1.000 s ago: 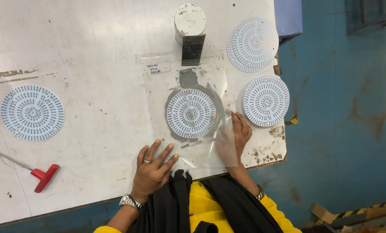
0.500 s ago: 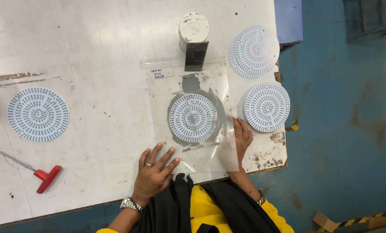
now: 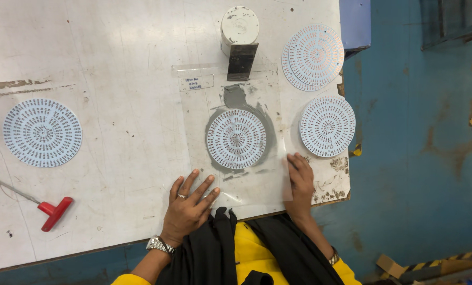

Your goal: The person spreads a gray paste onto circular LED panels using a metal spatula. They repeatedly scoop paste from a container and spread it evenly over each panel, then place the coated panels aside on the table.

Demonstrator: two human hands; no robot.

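Observation:
A clear plastic stencil sheet [image 3: 267, 89] lies on the white worktable [image 3: 114, 63], smeared with grey paste around a round white circuit disc [image 3: 236, 138] beneath it. My left hand [image 3: 189, 205] rests flat with fingers spread on the sheet's near left corner. My right hand [image 3: 301, 179] presses flat on the sheet's near right edge. Neither hand grips anything. A dark squeegee blade [image 3: 241, 62] stands at the sheet's far edge, in front of a grey paste jar [image 3: 239, 26].
Another round disc [image 3: 327, 126] lies right of the sheet, a small stack of discs [image 3: 313, 56] at the far right, and one disc [image 3: 42, 132] far left. A red T-handle tool [image 3: 48, 209] lies near the left front edge. The table's right edge is chipped.
My right hand slid from the sheet's right side down toward its near right corner. The left hand stayed on the near left corner.

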